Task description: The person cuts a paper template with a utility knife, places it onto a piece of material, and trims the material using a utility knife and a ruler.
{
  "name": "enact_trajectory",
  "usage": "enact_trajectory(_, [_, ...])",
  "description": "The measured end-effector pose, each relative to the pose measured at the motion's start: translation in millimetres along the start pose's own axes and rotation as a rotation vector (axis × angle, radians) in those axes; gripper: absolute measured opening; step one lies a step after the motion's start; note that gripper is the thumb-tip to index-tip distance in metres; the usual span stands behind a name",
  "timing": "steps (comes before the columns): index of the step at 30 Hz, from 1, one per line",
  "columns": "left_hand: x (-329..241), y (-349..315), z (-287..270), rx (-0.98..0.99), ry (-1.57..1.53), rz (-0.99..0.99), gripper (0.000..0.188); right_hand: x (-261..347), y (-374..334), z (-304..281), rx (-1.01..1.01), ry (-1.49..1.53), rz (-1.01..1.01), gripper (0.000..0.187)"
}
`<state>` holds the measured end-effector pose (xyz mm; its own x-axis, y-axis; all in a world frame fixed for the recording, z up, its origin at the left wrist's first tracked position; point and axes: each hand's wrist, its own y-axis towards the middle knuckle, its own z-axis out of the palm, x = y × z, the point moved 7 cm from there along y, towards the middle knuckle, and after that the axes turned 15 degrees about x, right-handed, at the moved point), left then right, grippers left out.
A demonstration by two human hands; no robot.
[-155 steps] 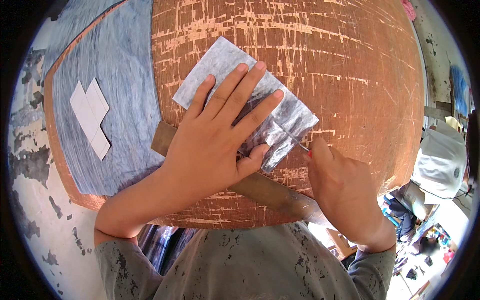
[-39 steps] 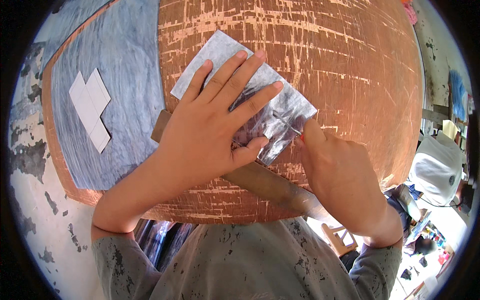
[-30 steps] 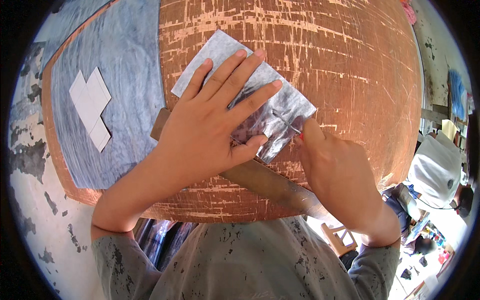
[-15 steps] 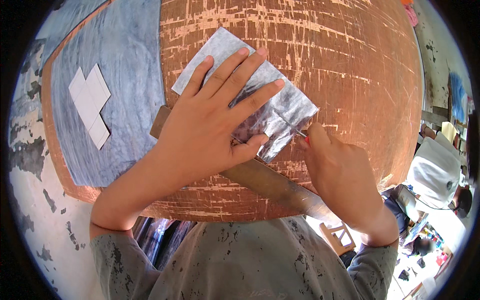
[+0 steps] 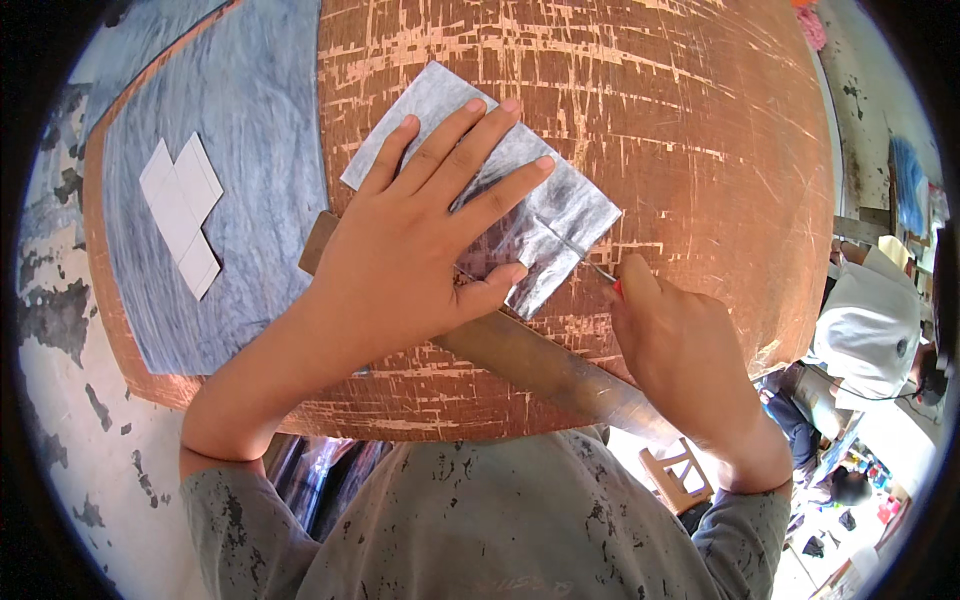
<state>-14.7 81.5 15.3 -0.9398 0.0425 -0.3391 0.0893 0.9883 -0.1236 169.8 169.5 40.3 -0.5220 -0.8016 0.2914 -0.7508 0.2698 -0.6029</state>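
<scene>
My left hand [image 5: 410,220] lies flat with fingers spread, pressing a grey and black marbled rectangular sheet [image 5: 575,195] onto the worn brown tabletop. In my right hand [image 5: 680,345] is a slim tool [image 5: 602,273] with a thin metal shaft and a bit of red at the grip; most of its handle is hidden by my fingers. It points at the sheet's lower right edge, where a thin dark line runs inward. A long brown bar [image 5: 550,360] lies diagonally across the near side of the table, partly under my left hand and wrist.
On the left, a blue-grey streaked sheet [image 5: 260,120] covers the table, and a white angular cut-out piece [image 5: 182,215] rests on it. A small wooden frame-like object [image 5: 677,475] is below the near right edge. Another person [image 5: 868,325] is at far right.
The tool has drawn back slightly toward the sheet's lower right edge. The marbled sheet and my left hand appear a little farther left in the picture.
</scene>
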Motion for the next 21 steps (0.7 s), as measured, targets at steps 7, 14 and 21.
enact_trajectory(7, [0.9,-0.3,0.9,-0.002,-0.005,0.001,0.079,-8.0,-2.5,5.6,0.023,0.051,0.040,0.018])
enact_trajectory(14, [0.9,-0.3,-0.7,0.004,0.002,0.007,0.079,-11.4,-9.1,2.8,-0.004,0.082,0.023,0.015])
enact_trajectory(21, [3.1,-3.6,1.4,-0.014,-0.008,0.010,0.077,-2.2,-19.6,-27.9,-0.203,0.074,0.054,0.020])
